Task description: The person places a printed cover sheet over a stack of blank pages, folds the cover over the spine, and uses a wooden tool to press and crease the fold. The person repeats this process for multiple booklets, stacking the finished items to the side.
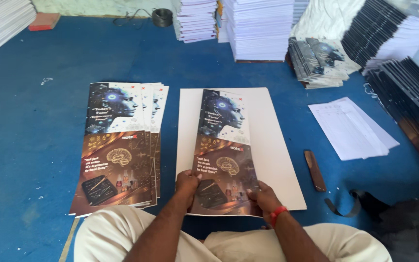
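Your left hand and right hand each pinch a near corner of the cover on the white board; uneven pull could skew or crease it.

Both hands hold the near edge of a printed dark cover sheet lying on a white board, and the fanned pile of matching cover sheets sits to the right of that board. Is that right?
Not quite. The head view shows the fanned pile of matching cover sheets to the left of the white board, not the right. The rest stands: the left hand and right hand hold the near edge of the printed dark cover sheet on it.
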